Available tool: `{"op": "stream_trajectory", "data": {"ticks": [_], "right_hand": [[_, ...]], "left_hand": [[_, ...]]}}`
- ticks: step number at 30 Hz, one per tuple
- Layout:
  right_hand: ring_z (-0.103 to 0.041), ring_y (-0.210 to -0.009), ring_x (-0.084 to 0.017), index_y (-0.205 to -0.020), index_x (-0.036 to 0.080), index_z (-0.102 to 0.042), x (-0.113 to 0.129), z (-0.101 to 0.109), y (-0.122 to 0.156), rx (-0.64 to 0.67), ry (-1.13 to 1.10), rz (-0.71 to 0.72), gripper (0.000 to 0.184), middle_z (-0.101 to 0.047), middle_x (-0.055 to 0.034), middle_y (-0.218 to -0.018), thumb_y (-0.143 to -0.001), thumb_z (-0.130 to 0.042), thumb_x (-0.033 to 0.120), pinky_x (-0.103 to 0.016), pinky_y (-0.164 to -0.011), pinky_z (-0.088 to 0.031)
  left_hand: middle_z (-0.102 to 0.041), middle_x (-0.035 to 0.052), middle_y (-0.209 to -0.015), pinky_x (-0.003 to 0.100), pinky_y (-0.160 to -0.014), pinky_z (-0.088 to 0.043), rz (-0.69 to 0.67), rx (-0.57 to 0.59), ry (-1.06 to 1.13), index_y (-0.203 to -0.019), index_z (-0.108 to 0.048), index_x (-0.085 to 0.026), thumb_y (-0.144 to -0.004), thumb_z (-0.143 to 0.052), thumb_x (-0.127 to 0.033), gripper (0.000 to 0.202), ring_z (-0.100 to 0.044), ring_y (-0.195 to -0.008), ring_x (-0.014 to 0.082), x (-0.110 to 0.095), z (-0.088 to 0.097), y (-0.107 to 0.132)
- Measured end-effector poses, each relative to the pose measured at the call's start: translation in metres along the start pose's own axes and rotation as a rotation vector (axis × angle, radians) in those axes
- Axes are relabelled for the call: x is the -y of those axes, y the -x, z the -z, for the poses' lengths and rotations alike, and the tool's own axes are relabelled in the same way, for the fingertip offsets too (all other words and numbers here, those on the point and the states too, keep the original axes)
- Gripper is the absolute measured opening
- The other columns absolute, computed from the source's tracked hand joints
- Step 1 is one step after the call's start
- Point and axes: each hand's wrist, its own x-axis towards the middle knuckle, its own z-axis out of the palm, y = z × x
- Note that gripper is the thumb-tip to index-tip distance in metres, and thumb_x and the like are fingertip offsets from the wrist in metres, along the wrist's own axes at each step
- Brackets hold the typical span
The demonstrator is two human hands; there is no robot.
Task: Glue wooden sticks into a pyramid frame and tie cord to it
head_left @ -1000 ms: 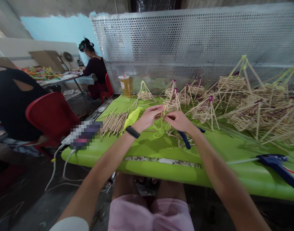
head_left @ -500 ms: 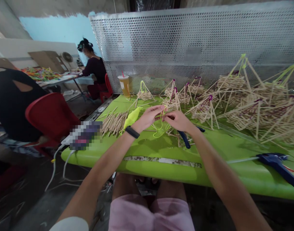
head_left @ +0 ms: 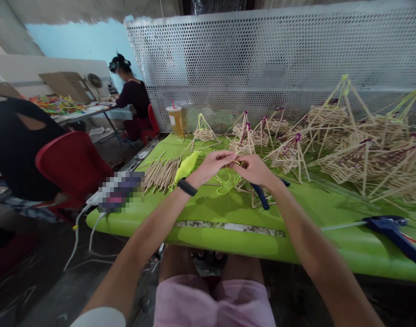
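Bright yellow cord (head_left: 223,187) hangs in loose loops beneath my two hands. My left hand (head_left: 213,165) pinches the cord, its fingertips meeting those of my right hand (head_left: 252,168), which is closed on the cord too. A yellow bundle of the same colour (head_left: 186,167) lies just left of my left hand, beside a pile of thin wooden sticks (head_left: 162,175). Below my right hand, blue-handled pliers (head_left: 260,196) rest on the green table (head_left: 208,211), partly over some sticks. My fingers hide whatever knot or loop lies between them.
Many stick pyramids (head_left: 344,159) crowd the right side. A drink cup (head_left: 175,120) stands at the back left. A blue glue gun (head_left: 392,231) lies at the right edge, a power strip (head_left: 119,190) at the left. A perforated metal panel (head_left: 262,59) bounds the back.
My hands have come together, and the right has shifted slightly left so the fingertips now touch. The small cord loop that stood up between them is lower and mostly covered.
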Motion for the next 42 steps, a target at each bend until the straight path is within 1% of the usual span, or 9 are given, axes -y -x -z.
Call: {"op": "stream_trajectory", "data": {"ticks": [5, 8, 10, 18, 24, 29, 36, 39, 42], "right_hand": [[-0.046, -0.052, -0.011, -0.094, 0.019, -0.082, -0.002, 0.006, 0.001, -0.189, -0.072, -0.038, 0.033, -0.075, -0.0057, -0.082, -0.090, -0.076, 0.051, -0.030, -0.052, -0.035], [-0.059, -0.060, -0.015, -0.096, 0.020, -0.082, -0.006, 0.005, 0.000, -0.304, -0.119, -0.028, 0.035, -0.080, -0.0086, -0.091, -0.084, -0.082, 0.053, -0.030, -0.054, -0.043], [-0.062, -0.062, -0.016, -0.094, 0.021, -0.083, -0.007, 0.004, -0.001, -0.336, -0.146, -0.010, 0.033, -0.080, -0.0089, -0.090, -0.086, -0.082, 0.052, -0.030, -0.054, -0.046], [-0.058, -0.048, -0.013, -0.101, 0.023, -0.084, -0.010, 0.004, -0.001, -0.311, -0.157, -0.003, 0.029, -0.080, -0.0062, -0.086, -0.095, -0.074, 0.049, -0.030, -0.048, -0.042], [-0.061, -0.059, -0.015, -0.101, 0.024, -0.083, -0.010, 0.002, -0.002, -0.368, -0.097, 0.076, 0.023, -0.080, -0.0072, -0.097, -0.098, -0.071, 0.043, -0.030, -0.054, -0.046], [-0.063, -0.067, -0.017, -0.100, 0.024, -0.083, -0.010, 0.000, -0.003, -0.379, -0.067, 0.107, 0.022, -0.079, -0.0082, -0.100, -0.099, -0.070, 0.042, -0.032, -0.060, -0.049], [-0.067, -0.075, -0.019, -0.107, 0.024, -0.082, -0.006, 0.000, -0.001, -0.361, -0.173, 0.056, 0.028, -0.078, -0.0107, -0.110, -0.099, -0.066, 0.046, -0.032, -0.060, -0.051], [-0.067, -0.073, -0.019, -0.112, 0.024, -0.081, -0.005, 0.003, 0.000, -0.341, -0.206, 0.015, 0.033, -0.078, -0.0105, -0.104, -0.098, -0.067, 0.049, -0.031, -0.057, -0.049], [-0.062, -0.062, -0.017, -0.110, 0.023, -0.082, -0.006, 0.007, -0.001, -0.255, -0.272, -0.027, 0.036, -0.076, -0.0072, -0.091, -0.095, -0.071, 0.053, -0.030, -0.053, -0.045]], "left_hand": [[-0.077, 0.0062, -0.103, 0.032, -0.086, -0.049, -0.006, -0.060, 0.037, -0.108, -0.084, -0.018, -0.084, -0.088, -0.043, 0.034, -0.065, -0.089, 0.0145, 0.002, 0.003, -0.003], [-0.077, 0.0062, -0.102, 0.031, -0.084, -0.048, 0.001, -0.088, 0.050, -0.106, -0.084, -0.018, -0.084, -0.088, -0.044, 0.034, -0.064, -0.087, 0.0132, 0.001, 0.004, -0.003], [-0.077, 0.0062, -0.101, 0.030, -0.083, -0.048, 0.010, -0.102, 0.056, -0.105, -0.084, -0.018, -0.083, -0.089, -0.043, 0.034, -0.063, -0.085, 0.0126, 0.000, 0.003, -0.003], [-0.075, 0.0044, -0.096, 0.030, -0.085, -0.052, 0.064, -0.063, 0.119, -0.106, -0.084, -0.019, -0.087, -0.087, -0.037, 0.026, -0.064, -0.082, 0.0117, -0.006, 0.001, 0.002], [-0.074, 0.0025, -0.091, 0.030, -0.084, -0.053, 0.138, -0.045, 0.188, -0.102, -0.083, -0.018, -0.090, -0.085, -0.029, 0.016, -0.064, -0.077, 0.0100, -0.006, 0.001, 0.001], [-0.069, 0.0004, -0.082, 0.029, -0.081, -0.051, 0.115, -0.005, 0.182, -0.094, -0.082, -0.016, -0.089, -0.085, -0.032, 0.017, -0.062, -0.074, 0.0102, -0.006, 0.001, 0.001], [-0.068, 0.0012, -0.085, 0.031, -0.085, -0.051, 0.101, 0.021, 0.137, -0.091, -0.080, -0.017, -0.089, -0.085, -0.035, 0.019, -0.062, -0.078, 0.0115, -0.013, -0.002, 0.004], [-0.070, 0.0022, -0.090, 0.031, -0.086, -0.051, 0.112, 0.002, 0.116, -0.094, -0.081, -0.018, -0.089, -0.084, -0.034, 0.017, -0.063, -0.081, 0.0119, -0.014, -0.003, 0.005], [-0.072, 0.0033, -0.096, 0.031, -0.086, -0.051, 0.111, -0.014, 0.092, -0.094, -0.081, -0.019, -0.089, -0.084, -0.035, 0.018, -0.064, -0.084, 0.0123, -0.011, -0.002, 0.003]]}}
